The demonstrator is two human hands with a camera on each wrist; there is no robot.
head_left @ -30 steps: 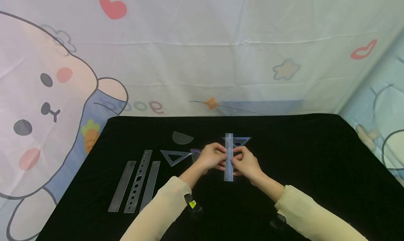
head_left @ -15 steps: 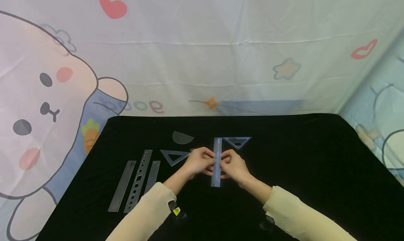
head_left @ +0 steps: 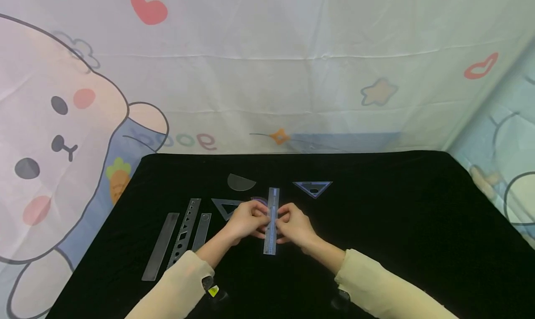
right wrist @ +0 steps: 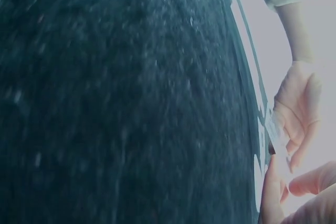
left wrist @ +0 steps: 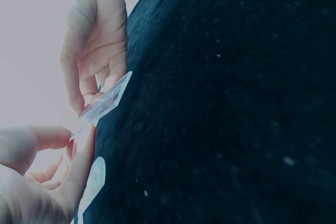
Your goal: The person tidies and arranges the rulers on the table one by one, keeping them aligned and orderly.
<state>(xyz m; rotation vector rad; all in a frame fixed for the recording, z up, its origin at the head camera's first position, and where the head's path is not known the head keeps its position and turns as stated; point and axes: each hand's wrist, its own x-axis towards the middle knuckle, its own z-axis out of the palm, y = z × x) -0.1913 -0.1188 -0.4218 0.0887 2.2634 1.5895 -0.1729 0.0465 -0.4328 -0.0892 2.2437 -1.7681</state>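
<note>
A clear straight ruler point(head_left: 271, 221) with bluish markings is held lengthwise between both hands, over the middle of the black cloth. My left hand point(head_left: 247, 220) pinches its left edge between thumb and fingers. Opposite, my right hand point(head_left: 296, 226) pinches the right edge. In the left wrist view the ruler point(left wrist: 107, 100) appears tilted and raised off the cloth. Just behind the left hand, a purple-edged protractor point(head_left: 261, 200) is partly covered. A clear set square point(head_left: 221, 202) is also partly hidden by that hand.
Three rulers lie at the left: a plain one point(head_left: 160, 247), a stencil ruler point(head_left: 182, 236) with cut-out shapes, and a shorter one point(head_left: 202, 231), partly behind the left arm. Farther back are a clear half-round protractor point(head_left: 241, 183) and a purple-edged set square point(head_left: 312, 184).
Both hands have carried the ruler leftward and toward the body, off the purple-edged set square, which now shows fully. The left hand now covers part of the clear set square.
</note>
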